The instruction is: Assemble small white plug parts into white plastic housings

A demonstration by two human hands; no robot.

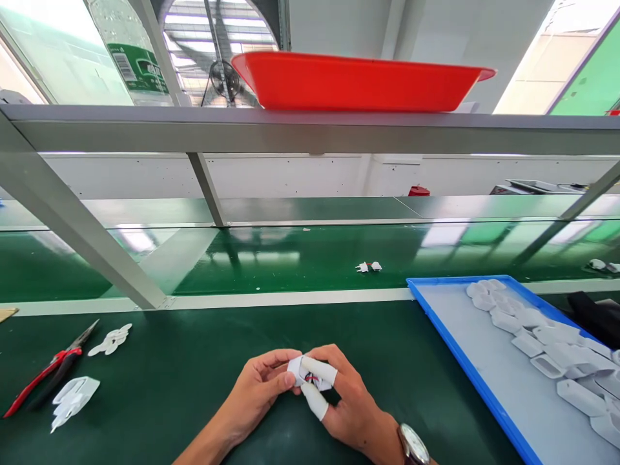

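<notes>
The fingers of the left hand (261, 387) are clamped on a small white part (293, 369), located between both hands above the bench (203, 349). The thumb and forefinger of the right hand (352, 397), in white finger cots (321, 371), stand slightly apart, gripping the same part; thin wires (312, 378) show between their tips. Pliers (61, 358) lie left of the fingers.

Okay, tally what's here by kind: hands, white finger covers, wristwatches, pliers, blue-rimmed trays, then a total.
Hands: 2, left hand and right hand
White finger covers: 2
Wristwatch: 1
Pliers: 1
Blue-rimmed tray: 1
Total: 7
</notes>
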